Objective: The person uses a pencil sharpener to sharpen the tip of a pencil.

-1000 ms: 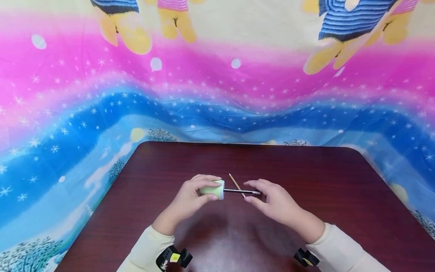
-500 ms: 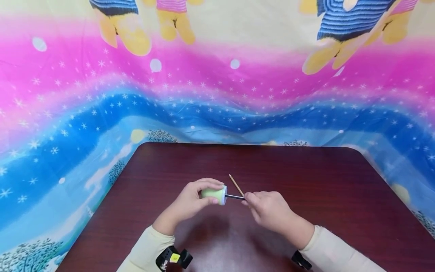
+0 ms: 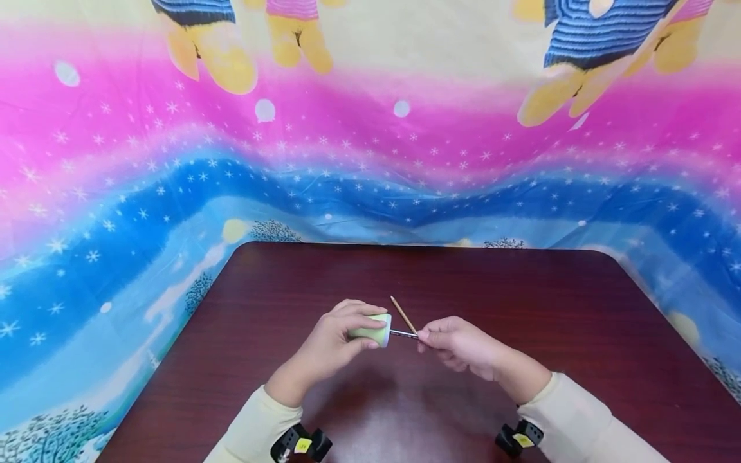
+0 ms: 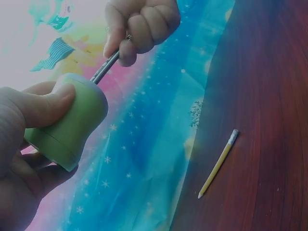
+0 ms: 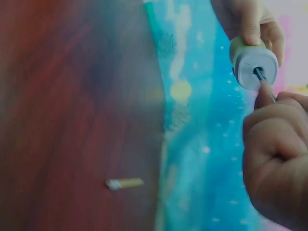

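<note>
Now my left hand (image 3: 330, 337) grips the green sharpener (image 4: 79, 120), my right hand (image 3: 463, 345) pinches the dark pencil (image 4: 105, 67) inside, likely not done, yellow pencil (image 4: 216, 165) aside.

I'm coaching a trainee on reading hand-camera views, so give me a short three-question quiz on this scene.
1. Fill in the blank: the yellow pencil lies on the ____.
2. True or false: the left hand holds the yellow pencil.
3. Multiple choice: how is the dark pencil placed relative to the green pencil sharpener?
A) Beside it, not touching
B) Inserted into its end
C) Lying across its side

Key:
1. Table.
2. False; the left hand holds the green pencil sharpener.
3. B; the right hand pinches the dark pencil outside the opening.
</note>
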Action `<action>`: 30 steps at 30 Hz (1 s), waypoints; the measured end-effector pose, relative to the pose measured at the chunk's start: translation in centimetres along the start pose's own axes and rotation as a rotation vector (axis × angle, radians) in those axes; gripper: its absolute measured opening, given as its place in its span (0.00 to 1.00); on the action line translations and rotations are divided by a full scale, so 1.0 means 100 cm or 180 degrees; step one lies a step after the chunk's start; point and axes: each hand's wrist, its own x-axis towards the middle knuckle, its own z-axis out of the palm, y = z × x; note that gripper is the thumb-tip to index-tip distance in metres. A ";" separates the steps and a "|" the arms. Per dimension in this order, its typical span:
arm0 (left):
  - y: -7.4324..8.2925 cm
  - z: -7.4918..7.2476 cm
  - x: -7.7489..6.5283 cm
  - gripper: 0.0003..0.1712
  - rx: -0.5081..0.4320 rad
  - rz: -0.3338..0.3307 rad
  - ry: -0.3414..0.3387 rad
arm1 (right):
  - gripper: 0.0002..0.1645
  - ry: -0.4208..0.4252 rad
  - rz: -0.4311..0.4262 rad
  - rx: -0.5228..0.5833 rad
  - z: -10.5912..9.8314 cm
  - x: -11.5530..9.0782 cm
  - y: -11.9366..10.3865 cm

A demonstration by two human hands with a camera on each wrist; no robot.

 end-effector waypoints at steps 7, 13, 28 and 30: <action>-0.002 -0.004 -0.002 0.19 -0.0168 -0.0412 0.0082 | 0.26 0.1515 -0.1610 -0.3038 0.006 -0.006 0.005; -0.004 -0.008 -0.003 0.19 -0.0400 -0.0658 0.0160 | 0.27 0.2236 -0.3022 -0.3967 0.003 -0.003 0.015; -0.002 -0.003 -0.005 0.18 -0.0726 -0.0626 -0.0025 | 0.22 0.2309 -0.3630 -0.4236 0.012 0.006 0.023; -0.003 -0.003 -0.005 0.19 -0.0672 -0.0539 -0.0035 | 0.19 0.2142 -0.3295 -0.3938 0.016 0.002 0.022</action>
